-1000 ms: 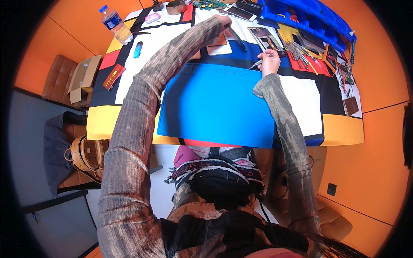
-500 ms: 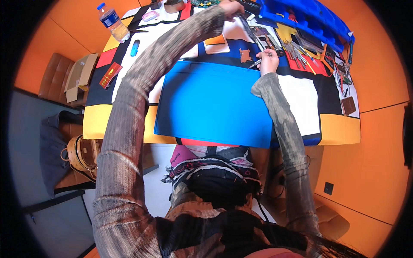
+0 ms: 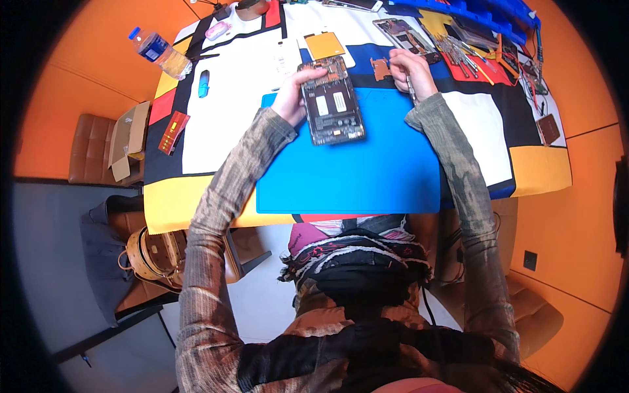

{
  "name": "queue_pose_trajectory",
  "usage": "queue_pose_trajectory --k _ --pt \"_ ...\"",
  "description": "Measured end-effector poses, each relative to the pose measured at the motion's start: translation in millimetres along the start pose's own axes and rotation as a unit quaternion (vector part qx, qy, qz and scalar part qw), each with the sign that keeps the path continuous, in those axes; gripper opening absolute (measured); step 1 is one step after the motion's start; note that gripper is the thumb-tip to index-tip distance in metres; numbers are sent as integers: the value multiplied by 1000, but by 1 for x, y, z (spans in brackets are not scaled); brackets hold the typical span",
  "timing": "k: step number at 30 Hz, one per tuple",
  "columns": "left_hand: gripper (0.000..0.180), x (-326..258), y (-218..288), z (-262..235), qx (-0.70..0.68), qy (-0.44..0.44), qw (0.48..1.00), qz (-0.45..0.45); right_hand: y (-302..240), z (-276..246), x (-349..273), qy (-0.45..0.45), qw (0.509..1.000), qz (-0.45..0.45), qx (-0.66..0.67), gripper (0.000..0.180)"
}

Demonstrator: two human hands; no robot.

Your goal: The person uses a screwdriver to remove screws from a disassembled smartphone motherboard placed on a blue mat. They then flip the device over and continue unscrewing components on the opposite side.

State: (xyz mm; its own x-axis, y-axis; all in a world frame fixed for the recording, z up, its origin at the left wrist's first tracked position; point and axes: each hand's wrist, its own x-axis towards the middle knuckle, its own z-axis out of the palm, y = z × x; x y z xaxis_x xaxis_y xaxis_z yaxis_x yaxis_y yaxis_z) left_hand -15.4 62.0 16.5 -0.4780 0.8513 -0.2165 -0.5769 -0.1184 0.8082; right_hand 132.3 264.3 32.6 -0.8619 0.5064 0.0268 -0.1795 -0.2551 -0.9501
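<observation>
My left hand (image 3: 293,98) is closed on a smartphone with its back off (image 3: 331,108), thumb across its upper part. The bare circuit board and the dark battery with two white labels face up. The phone is held over the blue mat (image 3: 347,180). To the right, my right hand (image 3: 413,71) is closed around a slim silvery tool (image 3: 411,89), partly hidden by the fingers; its exact kind I cannot make out. Just left of that hand lies a small copper-coloured plate (image 3: 381,68).
Beyond the right hand lies another opened phone (image 3: 407,38). Several screwdrivers (image 3: 462,56) rest on a red patch at the right, near a blue parts rack (image 3: 485,14). A yellow-orange square (image 3: 324,46) lies behind the held phone. A water bottle (image 3: 160,54) stands far left.
My left hand has come back from the table's far side and now holds the opened phone over the mat. My right hand has turned, its tool now pointing toward me.
</observation>
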Motion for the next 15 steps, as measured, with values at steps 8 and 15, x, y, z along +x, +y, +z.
queue_pose_trajectory --k 8,15 --pt "24 -4 -15 -4 19 -95 995 21 9 29 -16 -146 979 44 -135 26" --pt "28 -10 -15 5 70 -64 993 65 21 43 -29 -118 912 -109 -378 59"
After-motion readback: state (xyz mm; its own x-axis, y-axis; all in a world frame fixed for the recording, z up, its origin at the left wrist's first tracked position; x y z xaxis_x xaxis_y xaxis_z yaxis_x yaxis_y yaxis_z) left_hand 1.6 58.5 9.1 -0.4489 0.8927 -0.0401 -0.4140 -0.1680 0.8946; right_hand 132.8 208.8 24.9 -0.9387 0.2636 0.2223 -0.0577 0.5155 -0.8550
